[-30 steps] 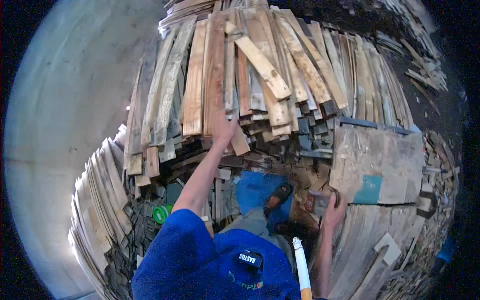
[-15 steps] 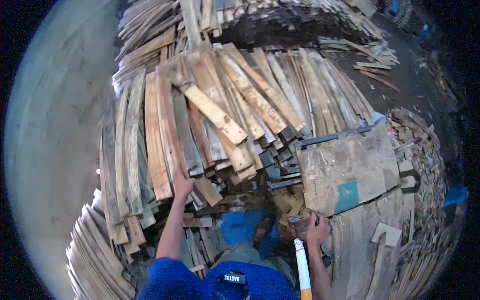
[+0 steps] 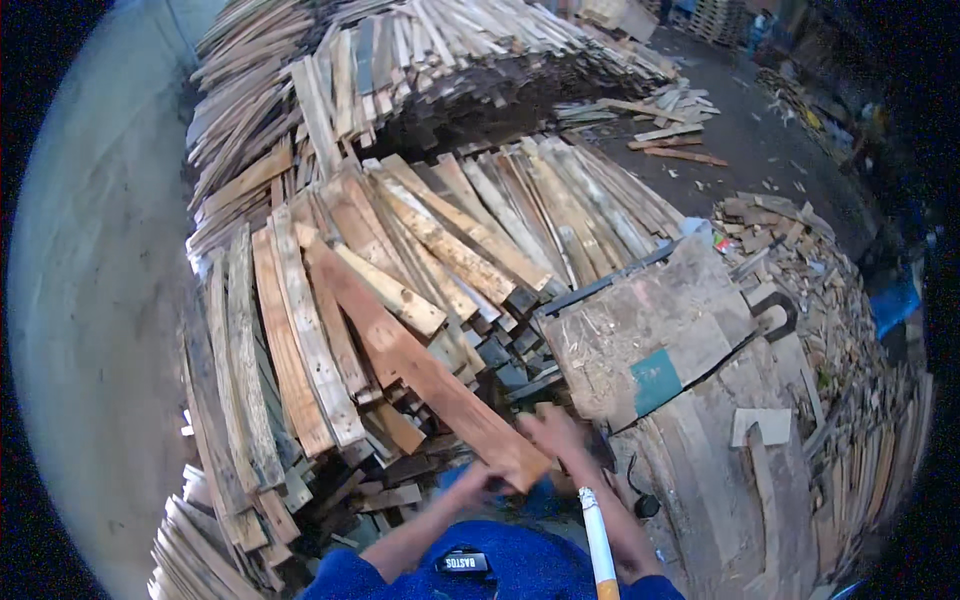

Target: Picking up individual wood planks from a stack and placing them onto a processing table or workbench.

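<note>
Planks crowd nearly everything ahead: a long stack of weathered boards (image 3: 300, 330) fans out on the left, running from the near edge up toward a second, higher heap of boards (image 3: 420, 60) at the top of the view, with a dark gap between the two. One reddish-brown plank (image 3: 420, 370) lies slantwise over the near stack, its far end up by the left boards and its near end down at the person's hands. Both hands are blurred; the left hand (image 3: 478, 485) sits under or beside the plank's near end and the right hand (image 3: 555, 432) is at its end on the other side, the two close together, and they seem to grip the plank, though how firmly the fingers close cannot be told. A blue sleeve (image 3: 500, 570) fills the bottom middle, and a white cigarette (image 3: 598, 540) juts up from the lower edge just beside the right forearm. Right of the hands stands a rough bench (image 3: 640, 330) topped with a worn sheet, a teal patch (image 3: 655, 378) at its near corner, and sawdust and chips strewn on it; the broken ends of short boards press against its left edge, so the plank's end sits hemmed between stack and bench. Offcuts and scrap wood (image 3: 830, 330) pile up along the right side. Open room shows on the pale concrete floor (image 3: 90, 300) at the far left and the dark floor (image 3: 740, 130) at upper right, where a few loose boards lie scattered.
</note>
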`<state>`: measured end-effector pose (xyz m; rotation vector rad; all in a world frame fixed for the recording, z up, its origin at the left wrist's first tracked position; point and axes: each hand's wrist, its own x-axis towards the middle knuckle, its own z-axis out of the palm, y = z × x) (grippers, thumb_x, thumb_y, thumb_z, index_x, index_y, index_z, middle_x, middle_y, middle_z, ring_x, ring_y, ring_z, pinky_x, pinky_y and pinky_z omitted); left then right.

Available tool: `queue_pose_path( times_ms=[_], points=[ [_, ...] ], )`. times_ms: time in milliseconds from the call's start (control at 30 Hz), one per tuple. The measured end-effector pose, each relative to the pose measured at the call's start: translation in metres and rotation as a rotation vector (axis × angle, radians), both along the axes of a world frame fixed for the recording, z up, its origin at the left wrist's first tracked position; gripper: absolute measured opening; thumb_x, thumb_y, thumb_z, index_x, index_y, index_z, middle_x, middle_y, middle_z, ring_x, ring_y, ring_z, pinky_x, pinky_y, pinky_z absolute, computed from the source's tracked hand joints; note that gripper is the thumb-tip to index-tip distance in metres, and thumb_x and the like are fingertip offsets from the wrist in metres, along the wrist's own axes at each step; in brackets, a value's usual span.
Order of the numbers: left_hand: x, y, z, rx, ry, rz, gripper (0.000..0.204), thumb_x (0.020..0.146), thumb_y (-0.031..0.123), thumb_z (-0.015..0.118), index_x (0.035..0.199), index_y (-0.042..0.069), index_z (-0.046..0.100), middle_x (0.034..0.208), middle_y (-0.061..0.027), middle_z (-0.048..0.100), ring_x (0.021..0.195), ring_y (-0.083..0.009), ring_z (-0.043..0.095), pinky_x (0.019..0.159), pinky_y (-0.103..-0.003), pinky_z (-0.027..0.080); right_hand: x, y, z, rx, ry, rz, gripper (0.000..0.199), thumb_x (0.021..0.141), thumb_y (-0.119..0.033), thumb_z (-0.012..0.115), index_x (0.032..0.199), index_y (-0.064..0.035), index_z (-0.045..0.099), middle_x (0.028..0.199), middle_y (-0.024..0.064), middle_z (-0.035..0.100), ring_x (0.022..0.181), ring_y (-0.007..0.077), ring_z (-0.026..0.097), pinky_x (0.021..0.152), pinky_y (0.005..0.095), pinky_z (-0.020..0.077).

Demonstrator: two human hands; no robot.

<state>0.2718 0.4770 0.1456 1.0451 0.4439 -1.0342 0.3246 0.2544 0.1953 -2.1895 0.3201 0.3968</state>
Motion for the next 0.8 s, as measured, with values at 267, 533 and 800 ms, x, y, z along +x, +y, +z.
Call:
queue_pose_path(
  times_ms=[267,533,800],
  points=[
    [-0.029,-0.097,0.042,-0.087,-0.175,-1.055,0.045,0.1,0.034,0.063,0.136,0.007,0.059,0.134,-0.0081,0.062,0.12,-0.0215,0.06,0.105,-0.034,0.047,-0.061,-0.004,0.002,-0.149,0.012,-0.2,0.062,0.092,-0.062,0.055,0.102,-0.003,0.071,0.101,0.0249,0.071,0.098,0.0441,0.068,0.085,0.0531,0.0535],
    [0.067,-0.171,0.161,-0.097,-0.752,-1.254,0.055,0.094,0.04,0.07,0.132,0.002,0.061,0.128,-0.0149,0.064,0.122,-0.0228,0.058,0.107,-0.039,0.044,-0.208,-0.115,0.045,-0.137,0.189,-0.35,0.052,0.092,-0.059,0.054,0.098,-0.0115,0.074,0.101,0.0176,0.073,0.093,0.0384,0.069,0.082,0.0475,0.0543],
    [0.048,-0.294,0.105,0.543,-1.581,-1.782,0.065,0.086,0.056,0.071,0.119,0.001,0.066,0.109,-0.0226,0.07,0.104,-0.0393,0.067,0.088,-0.045,0.051,-0.364,-0.232,-0.006,-0.16,0.057,-0.641,0.059,0.088,-0.069,0.054,0.089,-0.0127,0.072,0.088,0.0187,0.071,0.083,0.0382,0.069,0.074,0.0504,0.0524]
  ],
)
